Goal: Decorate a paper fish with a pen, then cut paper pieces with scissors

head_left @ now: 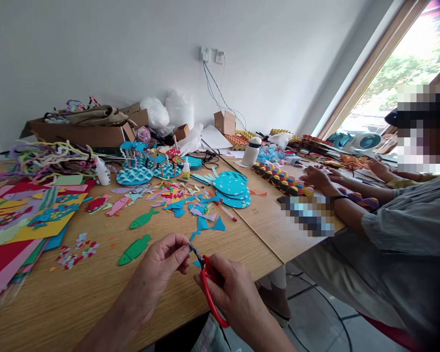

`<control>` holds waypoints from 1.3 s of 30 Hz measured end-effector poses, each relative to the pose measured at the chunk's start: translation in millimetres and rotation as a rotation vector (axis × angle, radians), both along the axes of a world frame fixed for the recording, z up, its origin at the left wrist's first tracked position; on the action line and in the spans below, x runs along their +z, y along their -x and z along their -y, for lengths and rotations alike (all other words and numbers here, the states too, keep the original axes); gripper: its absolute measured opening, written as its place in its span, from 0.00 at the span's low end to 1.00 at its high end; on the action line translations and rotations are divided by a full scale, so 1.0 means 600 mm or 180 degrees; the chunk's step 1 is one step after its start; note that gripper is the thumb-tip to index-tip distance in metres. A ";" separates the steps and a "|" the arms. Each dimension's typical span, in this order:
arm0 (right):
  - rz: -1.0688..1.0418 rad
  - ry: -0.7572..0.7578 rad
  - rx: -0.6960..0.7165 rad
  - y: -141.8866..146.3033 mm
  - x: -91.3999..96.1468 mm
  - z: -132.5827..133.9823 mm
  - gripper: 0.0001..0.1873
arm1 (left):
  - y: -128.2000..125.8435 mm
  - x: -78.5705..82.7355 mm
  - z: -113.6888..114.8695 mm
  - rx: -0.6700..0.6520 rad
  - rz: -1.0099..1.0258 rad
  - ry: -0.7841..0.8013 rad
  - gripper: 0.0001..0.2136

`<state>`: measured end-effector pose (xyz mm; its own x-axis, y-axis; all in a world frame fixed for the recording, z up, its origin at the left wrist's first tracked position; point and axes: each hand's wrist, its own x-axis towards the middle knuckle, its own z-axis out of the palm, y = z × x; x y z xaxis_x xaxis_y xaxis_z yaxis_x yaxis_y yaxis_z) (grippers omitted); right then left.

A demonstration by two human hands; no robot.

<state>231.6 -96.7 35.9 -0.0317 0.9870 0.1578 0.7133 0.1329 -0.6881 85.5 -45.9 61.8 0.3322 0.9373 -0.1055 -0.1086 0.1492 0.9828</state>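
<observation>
Red-handled scissors (214, 310) are in my right hand (232, 288), its fingers through and around the loops. The dark blades point up and left, with their tips at the fingers of my left hand (163, 261). Thumb and forefinger of that hand are pinched together; what they hold, if anything, is too small to make out. Just left of my left hand lies a green paper fish (134, 250), and beyond it another green fish (143, 220). Blue paper scraps (210, 223) lie past the scissors.
Colored paper sheets (18, 234) are stacked at left, near small cut bits (77, 252). Farther back are pipe cleaners (51, 161), glue bottles (102, 171) and blue dotted discs (231, 188). A wooden stick (260, 238) reaches the table edge. A co-worker (399, 220) sits at right.
</observation>
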 end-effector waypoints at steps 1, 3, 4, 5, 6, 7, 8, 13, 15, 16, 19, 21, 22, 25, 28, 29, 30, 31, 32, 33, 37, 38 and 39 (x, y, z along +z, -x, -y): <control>0.0000 0.0004 -0.0004 -0.001 0.000 0.000 0.15 | -0.001 -0.001 0.000 0.0018 0.0019 0.0019 0.08; -0.0003 0.0011 -0.0018 -0.001 -0.001 -0.001 0.15 | -0.003 -0.003 0.000 0.0042 0.0068 0.0061 0.08; -0.0004 0.0011 -0.0029 -0.001 -0.002 -0.001 0.15 | -0.003 -0.004 0.001 0.0044 0.0102 0.0090 0.08; -0.0003 0.0010 -0.0040 -0.001 -0.003 -0.001 0.14 | -0.004 -0.006 0.001 0.0040 0.0141 0.0119 0.08; -0.0006 0.0010 -0.0046 0.000 -0.003 -0.001 0.14 | -0.004 -0.008 0.002 0.0023 0.0175 0.0147 0.08; -0.0014 0.0010 -0.0048 0.000 -0.003 -0.001 0.13 | -0.004 -0.010 0.003 0.0003 0.0202 0.0169 0.08; -0.0025 0.0010 -0.0044 0.001 -0.003 -0.001 0.13 | -0.004 -0.012 0.004 -0.0020 0.0221 0.0184 0.08; -0.0065 0.0015 -0.0037 0.001 -0.003 -0.001 0.14 | -0.003 -0.013 0.005 0.0010 0.0256 0.0178 0.07; -0.0067 0.0041 -0.0050 0.001 -0.003 -0.002 0.15 | -0.002 -0.012 0.004 0.0019 0.0265 0.0176 0.07; -0.0067 0.0054 -0.0056 0.001 -0.003 -0.002 0.15 | -0.002 -0.012 0.004 0.0005 0.0268 0.0177 0.07; -0.0073 0.0073 -0.0070 0.001 -0.003 -0.002 0.16 | -0.002 -0.012 0.003 -0.0028 0.0262 0.0167 0.08; -0.0077 0.0056 -0.0074 0.000 -0.004 -0.001 0.16 | -0.001 -0.013 0.002 -0.0039 0.0248 0.0162 0.08; -0.0073 0.0040 -0.0071 0.000 -0.005 -0.001 0.16 | -0.001 -0.013 0.002 -0.0041 0.0242 0.0162 0.08; -0.0044 0.0016 -0.0059 -0.001 -0.004 0.001 0.15 | 0.000 -0.014 0.003 -0.0021 0.0251 0.0162 0.07; 0.0001 0.0062 -0.0071 -0.001 -0.002 0.001 0.15 | 0.002 -0.012 0.002 0.0015 0.0279 0.0169 0.08; 0.0020 0.0078 -0.0075 -0.001 -0.001 0.001 0.14 | 0.003 -0.012 0.002 0.0026 0.0283 0.0176 0.08; 0.0036 0.0093 -0.0073 -0.001 0.000 0.001 0.14 | 0.003 -0.011 0.001 0.0036 0.0282 0.0182 0.08; 0.0048 0.0108 -0.0070 -0.001 0.001 0.000 0.14 | 0.004 -0.011 0.001 0.0044 0.0278 0.0184 0.08; 0.0056 0.0126 -0.0070 -0.001 0.002 0.000 0.14 | 0.004 -0.011 0.000 0.0049 0.0269 0.0183 0.09; 0.0059 0.0142 -0.0070 -0.001 0.002 -0.001 0.14 | 0.004 -0.011 0.000 0.0046 0.0262 0.0177 0.09; 0.0045 0.0165 -0.0065 -0.001 0.002 -0.003 0.15 | 0.005 -0.011 -0.002 0.0038 0.0261 0.0150 0.09; 0.0039 0.0163 -0.0060 0.000 0.001 -0.003 0.15 | 0.006 -0.011 -0.002 0.0040 0.0264 0.0147 0.09; 0.0032 0.0165 -0.0055 0.000 0.001 -0.003 0.15 | 0.006 -0.011 -0.003 0.0041 0.0263 0.0143 0.09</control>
